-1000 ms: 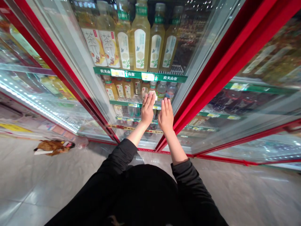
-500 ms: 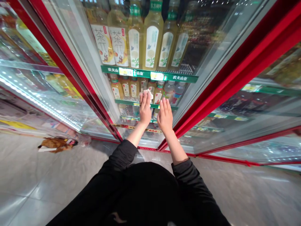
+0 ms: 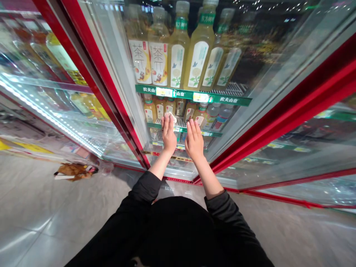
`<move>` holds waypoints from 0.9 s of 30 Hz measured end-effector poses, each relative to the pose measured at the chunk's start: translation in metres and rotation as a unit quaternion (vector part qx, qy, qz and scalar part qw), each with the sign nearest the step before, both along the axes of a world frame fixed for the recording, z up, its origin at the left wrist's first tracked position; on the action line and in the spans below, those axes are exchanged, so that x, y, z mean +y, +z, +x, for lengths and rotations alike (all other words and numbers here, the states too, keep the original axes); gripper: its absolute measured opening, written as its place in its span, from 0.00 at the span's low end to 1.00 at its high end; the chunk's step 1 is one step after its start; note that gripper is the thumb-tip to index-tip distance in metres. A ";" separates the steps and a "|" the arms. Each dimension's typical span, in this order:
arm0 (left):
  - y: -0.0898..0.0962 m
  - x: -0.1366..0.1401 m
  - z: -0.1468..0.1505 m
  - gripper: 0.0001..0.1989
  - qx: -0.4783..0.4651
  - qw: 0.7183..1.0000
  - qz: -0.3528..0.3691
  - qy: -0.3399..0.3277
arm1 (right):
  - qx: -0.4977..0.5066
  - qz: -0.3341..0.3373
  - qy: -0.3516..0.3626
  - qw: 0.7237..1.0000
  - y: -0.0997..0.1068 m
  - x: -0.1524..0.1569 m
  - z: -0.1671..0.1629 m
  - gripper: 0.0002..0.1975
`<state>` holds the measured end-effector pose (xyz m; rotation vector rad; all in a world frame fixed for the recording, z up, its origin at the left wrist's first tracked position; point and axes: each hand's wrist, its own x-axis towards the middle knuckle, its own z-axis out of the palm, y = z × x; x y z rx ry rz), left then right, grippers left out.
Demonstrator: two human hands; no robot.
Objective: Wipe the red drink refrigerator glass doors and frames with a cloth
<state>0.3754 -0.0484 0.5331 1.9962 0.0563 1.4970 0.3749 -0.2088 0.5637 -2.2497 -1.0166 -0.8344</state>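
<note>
White wad: a small, pale, crumpled piece point(image 3: 171, 116), its rim showing past the fingertips; whether cloth or paper I cannot tell.
Where the wad sits: under the fingers of the left hand, against the glass door point(image 3: 261, 26), in front of the second shelf of bottles.
Left hand: the left hand point(image 3: 168, 136) holds the wad, fingers nearly straight and laid over it, pinning it to the pane.
Right hand: the right hand point(image 3: 194, 141) is unclenched and free, flat toward the glass, fingers straight and close together, just beside the left.
Glass: clear and shiny, with bright specks of reflected light toward the top; the drinks show plainly through it.
Door frame: glossy red bars, one point(image 3: 96, 70) left of the hands, a broader one point(image 3: 278, 124) to their right, each with a grey strip along its inner edge.
Behind the pane: tall bottles of yellowish drink point(image 3: 200, 55) with white labels stand upright above a green shelf strip point(image 3: 194, 95); smaller bottles point(image 3: 148, 111) line the row below.
Sleeves: black point(image 3: 146, 190), ending below the bare forearms.
Floor: grey, glossy tiles point(image 3: 30, 211); a brown item point(image 3: 75, 170) lies at the left, near the neighbouring cooler point(image 3: 63, 105).
</note>
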 end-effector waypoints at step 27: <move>-0.001 0.115 -0.033 0.29 0.015 0.997 0.072 0.040 | -0.015 -0.002 0.051 0.999 0.003 0.093 -0.016 0.38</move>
